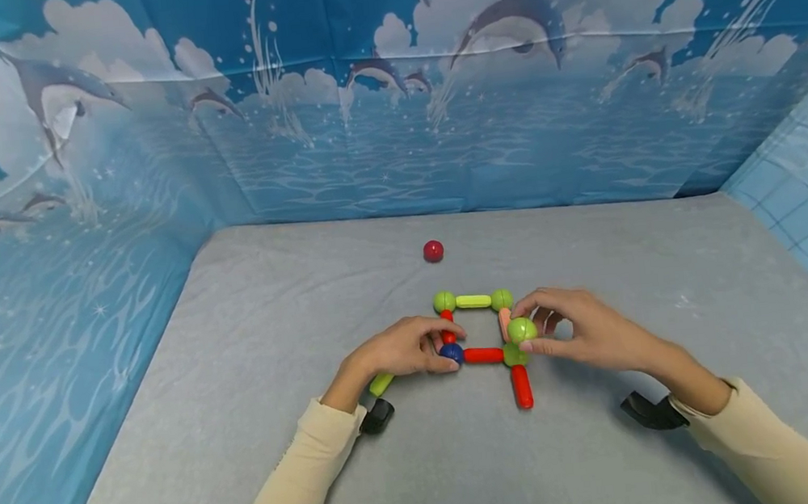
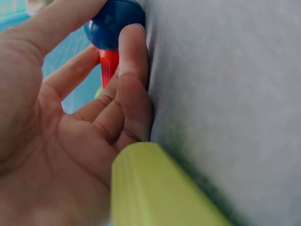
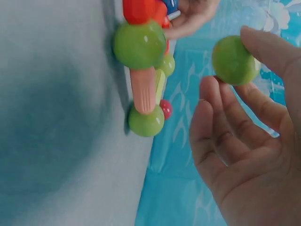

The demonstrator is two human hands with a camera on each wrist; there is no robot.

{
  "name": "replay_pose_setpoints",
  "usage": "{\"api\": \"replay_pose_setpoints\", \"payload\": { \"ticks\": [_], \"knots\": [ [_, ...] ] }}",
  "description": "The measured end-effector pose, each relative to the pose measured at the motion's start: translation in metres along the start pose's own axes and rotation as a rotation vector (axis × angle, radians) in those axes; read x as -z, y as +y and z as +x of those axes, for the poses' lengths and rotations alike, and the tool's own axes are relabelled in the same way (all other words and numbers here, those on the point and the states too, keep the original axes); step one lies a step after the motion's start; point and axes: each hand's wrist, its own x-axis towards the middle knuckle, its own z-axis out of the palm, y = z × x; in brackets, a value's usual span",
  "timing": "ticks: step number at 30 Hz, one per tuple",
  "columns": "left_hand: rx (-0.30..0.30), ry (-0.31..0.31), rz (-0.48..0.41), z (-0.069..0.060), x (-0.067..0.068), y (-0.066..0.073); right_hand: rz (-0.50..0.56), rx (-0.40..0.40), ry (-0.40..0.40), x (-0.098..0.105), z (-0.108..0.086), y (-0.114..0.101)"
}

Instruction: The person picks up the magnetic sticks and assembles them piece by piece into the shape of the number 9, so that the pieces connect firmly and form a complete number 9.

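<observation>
Ball-and-stick pieces form a square frame on the grey cloth. My left hand (image 1: pixel 402 348) grips the dark blue ball (image 1: pixel 452 353) at the near left corner, thumb and fingers about it. Above the near right green ball (image 1: pixel 515 355), my right hand (image 1: pixel 579 324) pinches a loose green ball (image 3: pixel 233 60) between thumb and fingers. Two red sticks (image 1: pixel 483 355) (image 1: pixel 523 387) meet at that corner, one pointing toward me. A pink stick (image 3: pixel 143 89) makes the right side, a yellow-green stick (image 1: pixel 474 301) the far side, and another red stick (image 2: pixel 108 66) the left.
A red ball (image 1: pixel 433 251) lies apart, beyond the frame. One more yellow-green stick (image 2: pixel 155 188) sits beneath the left wrist, partly hidden. Dolphin-printed blue sheets (image 1: pixel 395 155) stand around the grey cloth (image 1: pixel 291 295) at the back and sides.
</observation>
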Motion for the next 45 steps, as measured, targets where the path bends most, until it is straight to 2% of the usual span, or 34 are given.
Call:
{"api": "replay_pose_setpoints", "payload": {
  "ticks": [4,8,12,16,19,24,29,36,45],
  "knots": [
    [0.005,-0.003,-0.001,0.0,-0.001,0.001,0.008,0.0,-0.106,-0.006,-0.015,-0.007],
    [0.005,-0.001,0.004,0.001,-0.002,0.002,0.064,0.007,-0.21,-0.01,-0.023,-0.011],
    [0.015,0.015,0.006,0.002,-0.001,0.002,0.136,0.031,-0.287,-0.015,-0.027,-0.014],
    [0.018,0.032,0.014,0.003,-0.002,0.003,0.207,0.013,-0.368,-0.018,-0.03,-0.015],
    [0.014,0.04,0.027,0.003,-0.002,0.003,0.215,0.008,-0.405,-0.021,-0.03,-0.015],
    [0.01,0.054,0.038,0.004,-0.003,0.002,0.17,0.014,-0.41,-0.025,-0.029,-0.015],
    [0.011,0.06,0.037,0.003,-0.003,0.002,0.121,-0.014,-0.415,-0.027,-0.027,-0.015],
    [0.018,0.085,0.029,0.003,-0.003,0.002,0.117,-0.055,-0.419,-0.029,-0.025,-0.012],
    [0.035,0.112,0.026,0.003,-0.004,0.002,0.127,-0.031,-0.365,-0.029,-0.022,-0.006]
  ]
}}
